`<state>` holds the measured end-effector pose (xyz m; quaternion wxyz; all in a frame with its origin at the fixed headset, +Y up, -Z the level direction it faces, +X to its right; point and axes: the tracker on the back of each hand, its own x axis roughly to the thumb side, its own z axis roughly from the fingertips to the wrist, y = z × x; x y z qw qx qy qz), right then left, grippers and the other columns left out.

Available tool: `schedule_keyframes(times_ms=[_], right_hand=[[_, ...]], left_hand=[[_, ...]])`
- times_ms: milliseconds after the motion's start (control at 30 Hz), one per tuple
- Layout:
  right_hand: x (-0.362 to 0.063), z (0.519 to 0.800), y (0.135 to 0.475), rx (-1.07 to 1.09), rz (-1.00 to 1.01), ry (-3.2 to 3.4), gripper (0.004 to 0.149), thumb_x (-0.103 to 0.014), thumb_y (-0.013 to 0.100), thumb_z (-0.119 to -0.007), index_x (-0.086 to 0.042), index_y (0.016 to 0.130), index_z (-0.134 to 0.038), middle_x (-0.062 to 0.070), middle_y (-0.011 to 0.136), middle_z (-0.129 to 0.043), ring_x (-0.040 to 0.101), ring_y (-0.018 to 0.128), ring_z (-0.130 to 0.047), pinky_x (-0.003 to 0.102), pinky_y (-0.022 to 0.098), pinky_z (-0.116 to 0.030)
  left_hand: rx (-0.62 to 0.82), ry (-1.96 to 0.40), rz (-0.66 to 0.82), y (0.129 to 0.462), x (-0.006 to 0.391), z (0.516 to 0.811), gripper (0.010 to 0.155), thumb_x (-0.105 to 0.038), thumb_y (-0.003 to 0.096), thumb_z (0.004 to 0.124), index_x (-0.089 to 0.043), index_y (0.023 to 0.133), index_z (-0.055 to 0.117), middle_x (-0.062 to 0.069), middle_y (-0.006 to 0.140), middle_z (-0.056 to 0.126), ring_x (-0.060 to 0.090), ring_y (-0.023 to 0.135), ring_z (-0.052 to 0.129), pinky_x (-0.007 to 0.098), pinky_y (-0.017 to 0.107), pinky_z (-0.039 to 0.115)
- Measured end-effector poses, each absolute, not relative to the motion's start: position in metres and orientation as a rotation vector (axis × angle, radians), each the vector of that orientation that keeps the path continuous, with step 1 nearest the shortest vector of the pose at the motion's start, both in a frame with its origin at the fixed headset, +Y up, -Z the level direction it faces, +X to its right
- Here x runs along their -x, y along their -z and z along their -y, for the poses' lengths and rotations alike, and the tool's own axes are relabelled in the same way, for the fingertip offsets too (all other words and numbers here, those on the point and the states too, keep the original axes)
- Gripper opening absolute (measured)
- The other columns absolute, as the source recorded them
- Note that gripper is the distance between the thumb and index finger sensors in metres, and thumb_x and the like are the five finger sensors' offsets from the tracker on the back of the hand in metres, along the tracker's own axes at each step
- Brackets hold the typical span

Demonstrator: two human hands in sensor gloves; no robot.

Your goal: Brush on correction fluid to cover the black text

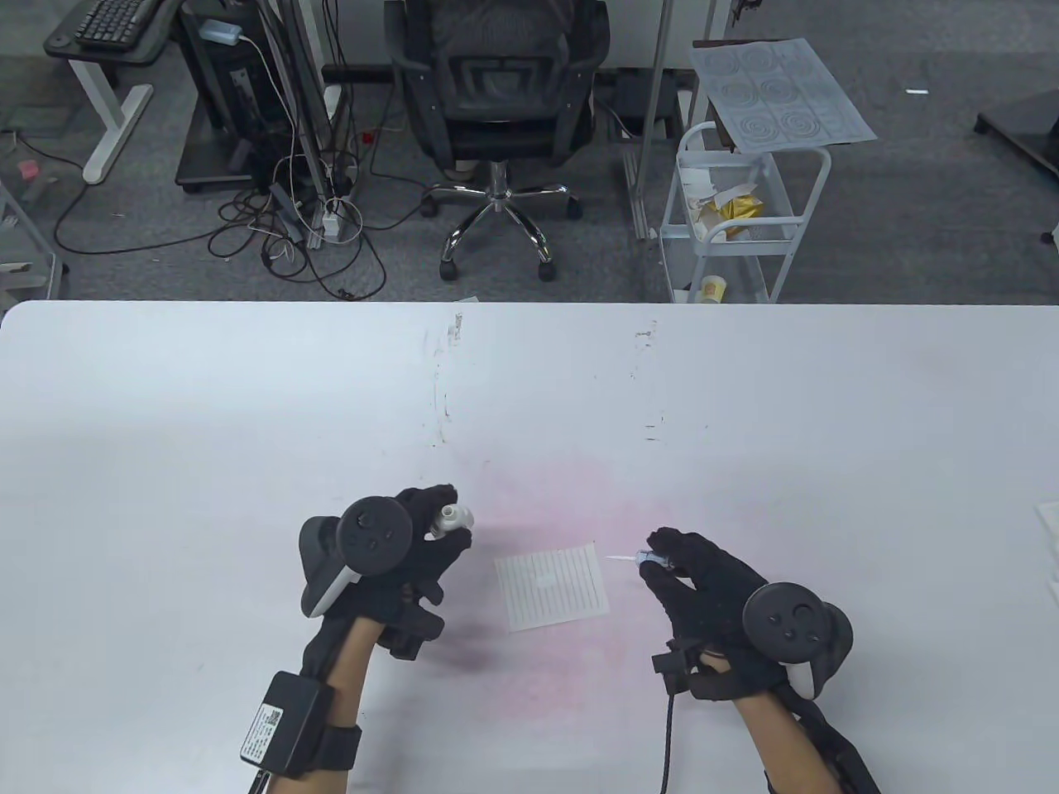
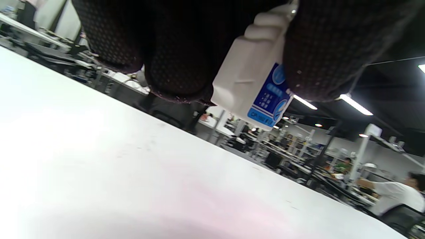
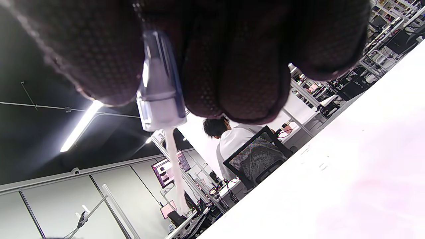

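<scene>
On the white bench (image 1: 248,430), between the hands, lies the small lined paper square (image 1: 552,585); the left hand (image 1: 414,550) grips the white correction-fluid bottle (image 1: 451,519), the right hand (image 1: 703,579) pinches the clear-capped brush (image 1: 641,560), which should descend gently, tip first, onto the text.

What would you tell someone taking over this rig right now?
Left hand grips the open correction fluid bottle above the table.
Right hand pinches the brush cap, tip aimed at the lined paper, just off its right edge.
The paper lies flat between the hands, with a white spot near its middle.
Remaining black text cannot be made out; check before brushing more, then recap.
</scene>
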<state>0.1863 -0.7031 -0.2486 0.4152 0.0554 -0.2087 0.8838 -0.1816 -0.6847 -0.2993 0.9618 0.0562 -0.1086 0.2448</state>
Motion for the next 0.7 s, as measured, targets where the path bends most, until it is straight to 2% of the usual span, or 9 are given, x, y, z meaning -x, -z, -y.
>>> schedule_keyframes(times_ms=[233,533,700], right_hand=[[-0.186,0.703,0.248,-0.141,0.523,-2.228,0.046,-0.045,0.033,-0.092,-0.023,0.073,-0.090,0.004,0.067,-0.095,0.027,0.048,-0.105,0.050,0.044,-0.082],[-0.185,0.703,0.248,-0.148,0.527,-2.229,0.047,-0.046,0.033,-0.092,-0.022,0.073,-0.090,0.004,0.067,-0.095,0.027,0.048,-0.105,0.050,0.044,-0.082],[-0.182,0.684,0.251,-0.171,0.563,-2.227,0.047,-0.045,0.033,-0.092,-0.021,0.073,-0.090,0.006,0.066,-0.094,0.028,0.047,-0.104,0.050,0.044,-0.082]], left_hand=[[-0.085,-0.470,0.345,0.279,0.145,0.682,0.059,-0.051,0.0340,0.093,-0.025,0.087,0.084,0.005,0.079,0.097,0.020,0.057,0.102,0.043,0.055,0.084],[-0.028,-0.492,0.385,0.277,0.132,0.692,0.059,-0.051,0.0338,0.093,-0.024,0.086,0.084,0.005,0.078,0.098,0.020,0.057,0.103,0.043,0.054,0.084],[-0.019,-0.481,0.403,0.275,0.126,0.693,0.060,-0.051,0.0337,0.093,-0.024,0.086,0.084,0.005,0.078,0.098,0.020,0.056,0.103,0.043,0.054,0.084]])
